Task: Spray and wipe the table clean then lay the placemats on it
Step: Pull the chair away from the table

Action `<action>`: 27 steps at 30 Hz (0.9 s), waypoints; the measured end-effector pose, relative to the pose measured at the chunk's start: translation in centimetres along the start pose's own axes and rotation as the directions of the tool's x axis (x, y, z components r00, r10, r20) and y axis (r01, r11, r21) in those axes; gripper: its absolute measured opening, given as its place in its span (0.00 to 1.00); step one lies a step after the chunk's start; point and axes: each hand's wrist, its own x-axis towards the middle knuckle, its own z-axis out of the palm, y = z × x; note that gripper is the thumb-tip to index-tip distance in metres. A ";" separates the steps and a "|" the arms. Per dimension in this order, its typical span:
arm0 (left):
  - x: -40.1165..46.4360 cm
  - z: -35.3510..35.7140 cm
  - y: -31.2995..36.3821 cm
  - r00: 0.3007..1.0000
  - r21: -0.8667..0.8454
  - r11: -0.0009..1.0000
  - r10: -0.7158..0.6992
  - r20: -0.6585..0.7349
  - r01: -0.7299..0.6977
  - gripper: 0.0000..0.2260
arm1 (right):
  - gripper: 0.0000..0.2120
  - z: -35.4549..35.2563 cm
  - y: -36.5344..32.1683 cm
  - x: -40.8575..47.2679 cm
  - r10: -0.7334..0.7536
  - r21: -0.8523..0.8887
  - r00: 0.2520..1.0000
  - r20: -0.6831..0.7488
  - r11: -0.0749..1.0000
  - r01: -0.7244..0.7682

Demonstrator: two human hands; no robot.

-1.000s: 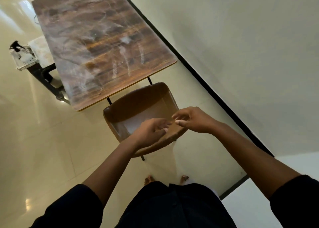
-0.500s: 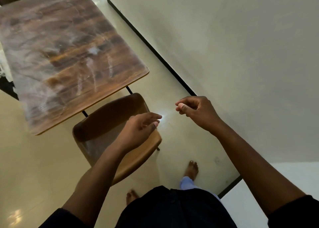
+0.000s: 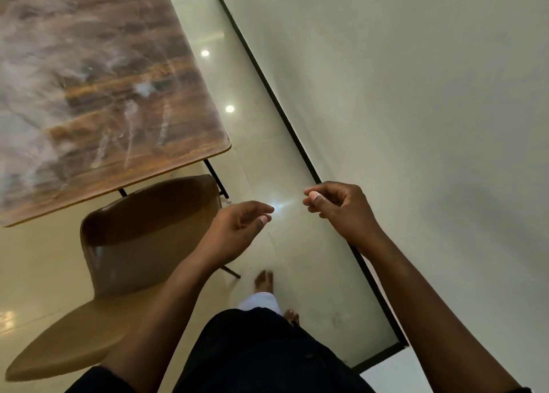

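Note:
The wooden table (image 3: 98, 89) fills the upper left, its brown top streaked with whitish smears. My left hand (image 3: 237, 229) hovers in the air right of the chair back, fingers relaxed and slightly bent, holding nothing. My right hand (image 3: 338, 208) hangs level with it a little to the right, over the floor by the wall, with fingers curled in and the thumb against the forefinger, and nothing visible in it. Neither hand touches the table. No spray bottle, cloth or placemat is in view.
A brown chair (image 3: 142, 244) stands tucked at the table's near end, left of my hands. A pale wall (image 3: 416, 110) with a dark skirting strip (image 3: 297, 143) runs along the right. A glossy tiled floor strip (image 3: 258, 143) lies between table and wall, my bare feet on it.
My hands have parted and left the chair back. I have stepped to the right of the chair, so table and chair have slid left in view.

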 end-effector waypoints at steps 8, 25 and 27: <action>11.3 -1.5 1.5 0.997 0.005 1.000 0.008 -0.078 -0.007 0.11 | 0.07 -2.5 -1.7 10.9 -0.022 -0.043 0.997 0.068 0.999 0.025; 36.0 -14.3 3.9 0.964 -0.052 0.997 -0.065 -0.259 0.054 0.10 | 0.06 -3.1 -10.1 43.9 -0.035 -0.158 0.978 0.206 0.985 0.068; 39.4 -16.0 4.2 0.946 -0.053 0.996 -0.080 -0.314 0.067 0.09 | 0.07 -2.2 -11.4 48.6 -0.064 -0.156 0.969 0.239 0.982 0.103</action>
